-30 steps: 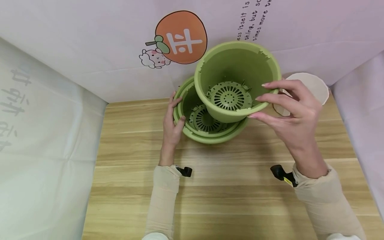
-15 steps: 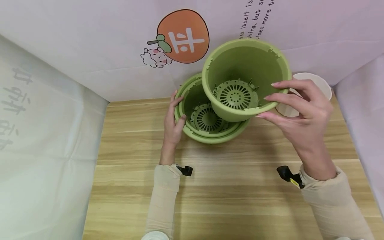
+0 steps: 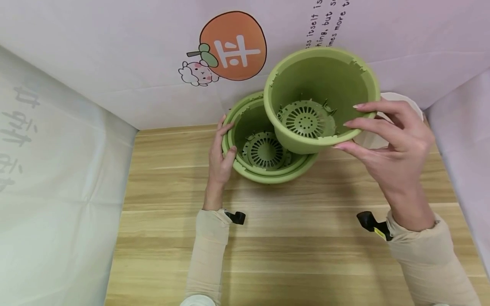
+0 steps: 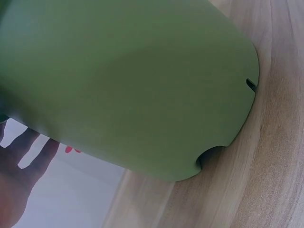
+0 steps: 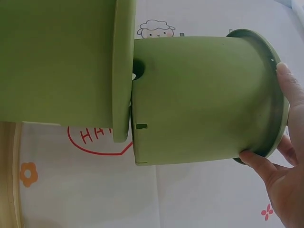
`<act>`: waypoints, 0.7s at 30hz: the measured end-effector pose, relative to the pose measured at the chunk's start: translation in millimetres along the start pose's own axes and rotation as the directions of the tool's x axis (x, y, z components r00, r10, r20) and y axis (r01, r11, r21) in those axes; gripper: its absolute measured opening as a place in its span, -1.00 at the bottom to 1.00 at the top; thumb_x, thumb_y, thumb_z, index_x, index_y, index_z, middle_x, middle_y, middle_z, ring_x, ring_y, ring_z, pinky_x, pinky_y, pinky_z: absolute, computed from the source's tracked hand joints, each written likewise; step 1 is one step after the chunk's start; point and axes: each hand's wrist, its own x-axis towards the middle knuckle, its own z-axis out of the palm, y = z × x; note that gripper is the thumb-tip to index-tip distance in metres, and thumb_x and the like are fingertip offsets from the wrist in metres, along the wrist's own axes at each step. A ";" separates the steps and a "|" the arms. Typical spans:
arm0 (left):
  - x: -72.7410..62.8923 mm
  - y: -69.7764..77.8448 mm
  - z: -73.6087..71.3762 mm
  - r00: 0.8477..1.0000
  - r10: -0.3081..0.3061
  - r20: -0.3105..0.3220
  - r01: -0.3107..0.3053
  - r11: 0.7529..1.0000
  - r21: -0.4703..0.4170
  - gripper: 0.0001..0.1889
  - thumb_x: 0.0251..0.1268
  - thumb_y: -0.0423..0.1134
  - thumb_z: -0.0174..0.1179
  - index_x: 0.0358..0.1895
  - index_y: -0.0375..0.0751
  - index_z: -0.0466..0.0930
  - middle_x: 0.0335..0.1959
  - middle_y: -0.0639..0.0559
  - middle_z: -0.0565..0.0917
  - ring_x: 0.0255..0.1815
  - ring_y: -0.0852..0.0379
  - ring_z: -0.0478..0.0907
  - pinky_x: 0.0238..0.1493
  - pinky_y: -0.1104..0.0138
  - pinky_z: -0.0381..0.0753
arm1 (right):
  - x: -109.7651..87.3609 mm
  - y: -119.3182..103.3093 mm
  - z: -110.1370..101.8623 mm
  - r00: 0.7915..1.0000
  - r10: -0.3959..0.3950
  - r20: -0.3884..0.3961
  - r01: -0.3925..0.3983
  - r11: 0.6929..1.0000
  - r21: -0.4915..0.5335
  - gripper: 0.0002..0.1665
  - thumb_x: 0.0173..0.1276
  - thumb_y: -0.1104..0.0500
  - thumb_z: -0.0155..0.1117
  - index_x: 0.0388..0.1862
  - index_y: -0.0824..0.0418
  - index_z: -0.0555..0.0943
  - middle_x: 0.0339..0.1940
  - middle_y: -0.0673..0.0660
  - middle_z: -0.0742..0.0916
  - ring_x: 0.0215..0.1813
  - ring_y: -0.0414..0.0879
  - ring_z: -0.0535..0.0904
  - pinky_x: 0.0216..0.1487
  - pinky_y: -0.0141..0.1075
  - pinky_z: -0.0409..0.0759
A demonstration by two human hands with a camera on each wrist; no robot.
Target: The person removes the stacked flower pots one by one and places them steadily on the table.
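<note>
Below all is the table of light brown wood. On it stands the stack of two nested green plastic round pots, my landmark. Above its right side a third green plastic round pot with slotted bottom is held in the air — its base just beside the stack's rim; whether they touch, I cannot tell. Behind the right hand, to the stack's right, is a white round container. This hand pinches the third pot's rim, fingers inside, thumb outside; the left hand grips the stack's left rim, fingers bent over it. The step seems to be unstacking or stacking — one moment cannot decide. The next move calls for a steady left hold and a level third pot.
</note>
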 end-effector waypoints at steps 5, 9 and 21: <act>0.2 0.5 -0.3 1.000 0.021 -0.005 -0.021 1.000 0.004 -0.40 0.02 -0.49 -0.06 0.26 -0.59 0.35 0.52 -0.36 0.17 0.54 -0.21 0.11 0.48 0.15 0.24 | 1.3 1.9 -3.7 1.000 0.004 -0.007 -0.004 1.000 -0.011 -0.35 -0.27 -0.21 0.68 -0.60 0.38 0.75 -0.28 0.31 0.76 -0.12 0.09 0.63 -0.01 -0.38 0.56; -0.9 1.1 -0.7 1.000 0.018 -0.005 -0.018 1.000 -0.009 -0.41 0.05 -0.49 -0.05 0.27 -0.59 0.35 0.52 -0.35 0.16 0.53 -0.23 0.14 0.47 0.16 0.25 | 1.4 2.3 -9.9 0.999 0.031 -0.006 -0.031 0.999 -0.029 -0.36 -0.29 -0.17 0.70 -0.58 0.40 0.75 -0.26 0.32 0.75 -0.10 0.07 0.64 0.04 -0.35 0.58; -3.5 2.2 3.2 1.000 -0.008 -0.024 0.008 1.000 0.029 -0.39 0.04 -0.48 -0.06 0.28 -0.57 0.35 0.51 -0.39 0.15 0.53 -0.23 0.14 0.46 0.09 0.27 | 6.3 2.1 -20.2 0.996 0.046 -0.073 -0.049 0.998 -0.045 -0.29 -0.38 -0.21 0.69 -0.61 0.44 0.73 -0.30 0.29 0.75 -0.15 -0.05 0.67 0.06 -0.34 0.60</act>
